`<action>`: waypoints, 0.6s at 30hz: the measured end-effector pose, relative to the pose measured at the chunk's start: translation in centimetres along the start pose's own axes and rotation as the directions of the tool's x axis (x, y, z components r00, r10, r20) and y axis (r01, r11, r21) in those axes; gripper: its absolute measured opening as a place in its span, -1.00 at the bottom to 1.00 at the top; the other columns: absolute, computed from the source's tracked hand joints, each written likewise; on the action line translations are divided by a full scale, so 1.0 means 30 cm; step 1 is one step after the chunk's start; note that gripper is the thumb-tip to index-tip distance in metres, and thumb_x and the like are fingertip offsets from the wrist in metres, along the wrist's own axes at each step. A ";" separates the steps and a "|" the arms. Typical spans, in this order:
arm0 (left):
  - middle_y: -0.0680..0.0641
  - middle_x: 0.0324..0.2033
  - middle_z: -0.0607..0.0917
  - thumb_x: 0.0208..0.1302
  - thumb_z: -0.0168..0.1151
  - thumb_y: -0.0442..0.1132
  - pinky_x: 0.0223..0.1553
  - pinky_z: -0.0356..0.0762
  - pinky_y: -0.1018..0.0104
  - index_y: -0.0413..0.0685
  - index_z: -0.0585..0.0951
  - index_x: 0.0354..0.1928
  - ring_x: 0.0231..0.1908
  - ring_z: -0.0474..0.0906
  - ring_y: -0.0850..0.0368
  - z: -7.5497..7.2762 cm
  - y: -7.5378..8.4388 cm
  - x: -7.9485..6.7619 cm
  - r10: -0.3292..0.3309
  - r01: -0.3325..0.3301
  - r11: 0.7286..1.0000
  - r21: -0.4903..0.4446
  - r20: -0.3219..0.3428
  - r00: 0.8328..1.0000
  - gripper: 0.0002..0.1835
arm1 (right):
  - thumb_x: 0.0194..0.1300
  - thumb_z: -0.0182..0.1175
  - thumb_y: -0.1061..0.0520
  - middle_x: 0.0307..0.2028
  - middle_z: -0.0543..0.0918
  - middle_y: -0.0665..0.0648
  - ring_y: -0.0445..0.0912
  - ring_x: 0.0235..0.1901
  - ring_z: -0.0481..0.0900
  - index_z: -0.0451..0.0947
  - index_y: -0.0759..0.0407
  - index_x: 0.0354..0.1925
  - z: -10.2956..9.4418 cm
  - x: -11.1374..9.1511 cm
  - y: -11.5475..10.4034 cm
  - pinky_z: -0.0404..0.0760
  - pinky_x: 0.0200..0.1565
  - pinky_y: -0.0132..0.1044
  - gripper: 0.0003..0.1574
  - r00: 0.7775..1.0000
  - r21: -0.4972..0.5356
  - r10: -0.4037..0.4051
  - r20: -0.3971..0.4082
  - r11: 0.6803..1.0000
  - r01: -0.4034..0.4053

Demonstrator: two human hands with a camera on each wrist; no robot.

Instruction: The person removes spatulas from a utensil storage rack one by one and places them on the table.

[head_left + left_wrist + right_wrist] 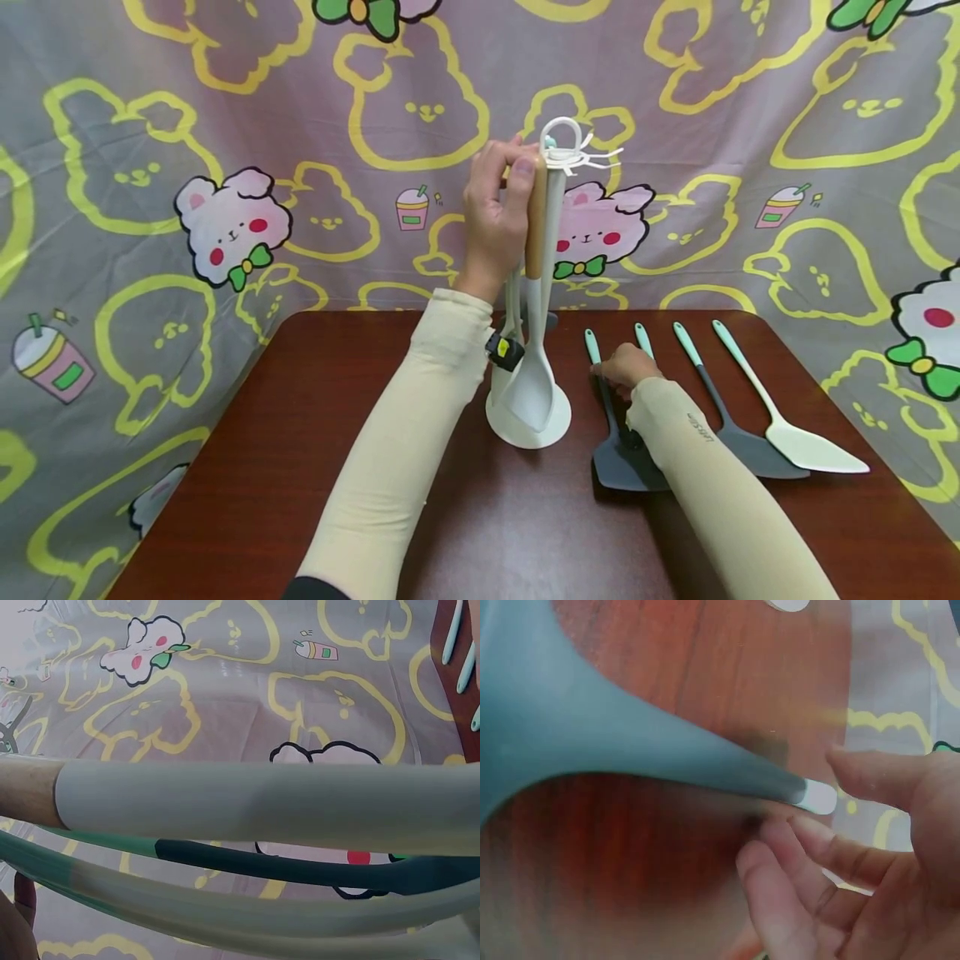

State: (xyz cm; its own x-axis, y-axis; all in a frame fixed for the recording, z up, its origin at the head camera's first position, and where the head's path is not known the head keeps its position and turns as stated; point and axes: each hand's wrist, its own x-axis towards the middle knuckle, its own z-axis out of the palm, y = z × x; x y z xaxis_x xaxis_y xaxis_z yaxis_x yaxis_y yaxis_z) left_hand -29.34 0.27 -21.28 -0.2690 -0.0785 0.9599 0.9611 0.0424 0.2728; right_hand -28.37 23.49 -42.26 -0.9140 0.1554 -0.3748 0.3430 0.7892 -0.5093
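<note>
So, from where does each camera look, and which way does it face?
Head: worn on the head, facing forward and down at the wooden-handled spoon and white turner; the left hand, right hand and sleeves show.
Left wrist: worn there, looking past the spoon toward patterned cloth; part of the left hand shows at lower left.
Right wrist: worn there, looking at a gray turner over the tabletop; the right hand shows.
Head and left wrist share the spoon.

Pale glare on the tabletop (pixel 495 533), soft wrist-view blur
</note>
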 end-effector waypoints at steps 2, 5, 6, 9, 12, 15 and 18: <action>-0.28 -0.28 0.65 0.37 -0.03 -0.31 0.37 0.40 0.23 -0.33 0.52 -0.32 -0.12 0.50 -0.14 0.003 0.000 -0.001 0.009 -0.009 1.000 0.000 0.001 1.000 -0.78 | 0.36 0.16 -0.14 -0.63 0.56 0.09 -0.04 -0.57 0.54 0.59 0.21 -0.50 -0.019 -0.011 -0.003 0.53 -0.55 -0.25 -0.51 1.000 -0.014 -0.013 -0.028 1.000 0.013; -0.28 -0.28 0.65 0.38 -0.04 -0.32 0.37 0.40 0.20 -0.33 0.53 -0.31 -0.12 0.51 -0.14 0.006 -0.001 -0.001 0.032 -0.032 0.999 0.000 0.007 0.999 -0.78 | 0.40 0.08 -0.16 -0.57 0.60 0.08 -0.02 -0.52 0.57 0.64 0.23 -0.38 -0.056 -0.039 -0.021 0.53 -0.51 -0.24 -0.49 0.996 -0.020 -0.049 -0.081 0.999 0.047; -0.29 -0.27 0.65 0.38 -0.04 -0.32 0.37 0.39 0.20 -0.34 0.54 -0.30 -0.12 0.51 -0.14 0.006 -0.001 -0.001 0.039 -0.039 0.999 0.002 0.010 0.999 -0.78 | 0.41 0.07 -0.17 -0.57 0.58 0.08 -0.02 -0.50 0.56 0.63 0.24 -0.35 -0.069 -0.050 -0.030 0.52 -0.49 -0.24 -0.48 0.993 -0.013 -0.056 -0.100 0.998 0.055; -0.29 -0.25 0.65 0.39 -0.05 -0.32 0.37 0.39 0.22 -0.33 0.55 -0.28 -0.11 0.51 -0.14 0.005 -0.001 0.000 0.057 -0.057 0.998 0.015 0.009 0.998 -0.77 | 0.43 0.05 -0.17 -0.53 0.55 0.08 -0.01 -0.46 0.52 0.58 0.26 -0.25 -0.109 -0.088 -0.071 0.47 -0.45 -0.24 -0.49 0.983 0.029 -0.091 -0.157 0.995 0.096; -0.29 -0.23 0.66 0.38 -0.05 -0.31 0.37 0.39 0.20 -0.33 0.55 -0.27 -0.09 0.52 -0.14 0.000 0.002 0.001 0.056 -0.056 0.998 0.037 0.013 0.998 -0.77 | 0.44 0.05 -0.17 -0.48 0.58 0.12 0.00 -0.43 0.50 0.57 0.27 -0.15 -0.147 -0.125 -0.111 0.43 -0.44 -0.24 -0.49 0.969 0.082 -0.130 -0.211 0.985 0.150; -0.29 -0.20 0.66 0.39 -0.05 -0.30 0.38 0.38 0.21 -0.33 0.56 -0.26 -0.06 0.52 -0.13 -0.008 0.007 0.000 0.033 -0.035 0.998 0.060 0.033 0.999 -0.77 | 0.45 0.04 -0.16 -0.45 0.62 0.12 0.01 -0.42 0.54 0.58 0.27 -0.11 -0.179 -0.160 -0.145 0.48 -0.44 -0.25 -0.49 0.947 0.123 -0.176 -0.269 0.969 0.215; -0.28 -0.14 0.65 0.40 -0.04 -0.29 0.35 0.39 0.31 -0.32 0.56 -0.24 0.03 0.52 -0.13 -0.015 0.012 -0.005 -0.001 -0.003 0.997 0.075 0.064 0.998 -0.77 | 0.46 0.04 -0.14 -0.49 0.61 0.09 -0.03 -0.44 0.56 0.59 0.26 -0.13 -0.202 -0.195 -0.174 0.52 -0.44 -0.27 -0.51 0.922 0.152 -0.215 -0.322 0.949 0.275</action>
State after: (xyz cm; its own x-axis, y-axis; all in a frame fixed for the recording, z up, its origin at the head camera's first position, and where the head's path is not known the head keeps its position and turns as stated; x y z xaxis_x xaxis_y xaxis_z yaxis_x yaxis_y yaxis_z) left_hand -28.94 -0.14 -21.35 -0.2737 -0.0151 0.9617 0.9547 0.1168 0.2736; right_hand -26.14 22.06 -32.70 -0.9862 0.1648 0.0135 0.1076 0.7016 -0.7044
